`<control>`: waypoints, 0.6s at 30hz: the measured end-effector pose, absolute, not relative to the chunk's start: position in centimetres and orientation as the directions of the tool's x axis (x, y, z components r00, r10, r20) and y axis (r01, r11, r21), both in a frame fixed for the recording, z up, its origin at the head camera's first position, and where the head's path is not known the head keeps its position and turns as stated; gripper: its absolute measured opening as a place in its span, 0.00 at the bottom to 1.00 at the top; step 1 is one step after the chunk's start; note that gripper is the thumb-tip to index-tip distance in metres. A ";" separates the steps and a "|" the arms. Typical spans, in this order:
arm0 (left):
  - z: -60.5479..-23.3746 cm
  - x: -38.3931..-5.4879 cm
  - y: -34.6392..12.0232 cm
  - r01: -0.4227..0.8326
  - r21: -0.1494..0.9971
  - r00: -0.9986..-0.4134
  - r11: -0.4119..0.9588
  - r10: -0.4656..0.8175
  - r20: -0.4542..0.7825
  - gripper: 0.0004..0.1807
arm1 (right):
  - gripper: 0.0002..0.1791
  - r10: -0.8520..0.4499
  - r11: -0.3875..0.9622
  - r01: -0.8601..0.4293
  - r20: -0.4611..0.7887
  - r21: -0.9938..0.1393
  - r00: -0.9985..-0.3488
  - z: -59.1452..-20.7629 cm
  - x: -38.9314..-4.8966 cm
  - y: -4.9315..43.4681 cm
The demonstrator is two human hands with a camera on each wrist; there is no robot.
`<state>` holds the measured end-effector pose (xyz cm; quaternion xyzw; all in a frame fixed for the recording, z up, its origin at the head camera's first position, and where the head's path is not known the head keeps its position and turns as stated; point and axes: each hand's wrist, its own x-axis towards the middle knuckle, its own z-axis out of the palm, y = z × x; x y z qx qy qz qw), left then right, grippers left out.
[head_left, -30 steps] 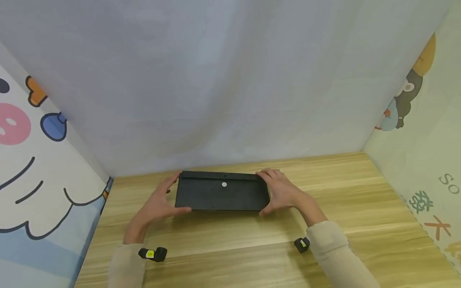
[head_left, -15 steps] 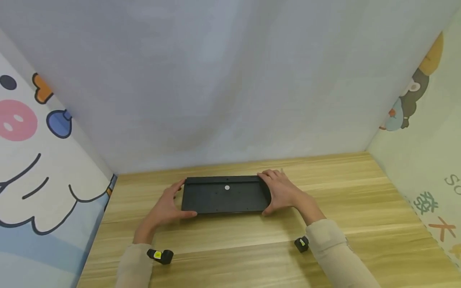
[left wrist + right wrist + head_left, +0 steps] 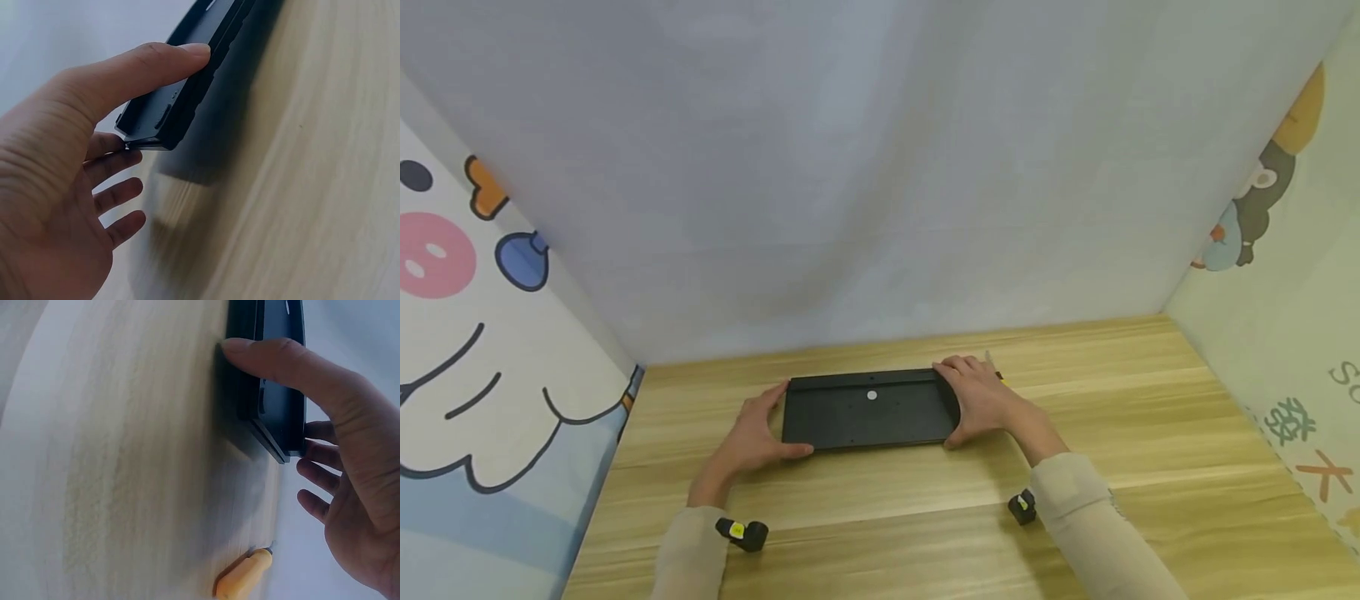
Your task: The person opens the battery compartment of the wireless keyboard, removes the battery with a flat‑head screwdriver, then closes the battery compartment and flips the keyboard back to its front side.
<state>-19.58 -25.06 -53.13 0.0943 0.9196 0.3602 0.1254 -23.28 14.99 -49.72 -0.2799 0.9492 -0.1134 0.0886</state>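
A black keyboard (image 3: 872, 417) is held face down above the wooden table by both hands. Its back shows a white round sticker and a raised strip along the far edge. My left hand (image 3: 756, 437) grips the left end, thumb over the near edge and index finger at the far corner. In the left wrist view, the wavy row of keys hangs beneath the keyboard's back (image 3: 151, 119), and the other fingers spread free. On the right end, my right hand (image 3: 985, 400) has the same thumb-and-finger hold; the right wrist view shows its thumb (image 3: 275, 359) across the keyboard's near edge.
A yellow-handled tool with a thin shaft (image 3: 989, 360) lies on the table behind my right hand; its handle (image 3: 245, 575) shows in the right wrist view. The wooden table (image 3: 880, 508) ends at a grey backdrop (image 3: 880, 208), with printed panels on both sides.
The keyboard has come slightly nearer and its left end has shifted right, with both hands still on it. The yellow-handled tool has come into sight behind the right hand.
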 end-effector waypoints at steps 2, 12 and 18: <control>-53.3 -19.5 -25.1 0.084 0.674 -0.952 0.734 0.258 -0.163 0.66 | 0.69 -0.555 0.815 -0.513 -0.111 -0.270 -0.824 -49.8 -23.2 14.9; -53.6 -19.2 -24.8 0.117 0.607 -0.959 0.786 0.249 -0.138 0.65 | 0.67 -0.554 0.810 -0.491 -0.144 -0.319 -0.820 -50.1 -23.4 14.9; -53.5 -19.0 -24.9 0.129 0.565 -0.960 0.815 0.245 -0.134 0.64 | 0.68 -0.557 0.806 -0.484 -0.159 -0.340 -0.815 -50.3 -23.4 15.1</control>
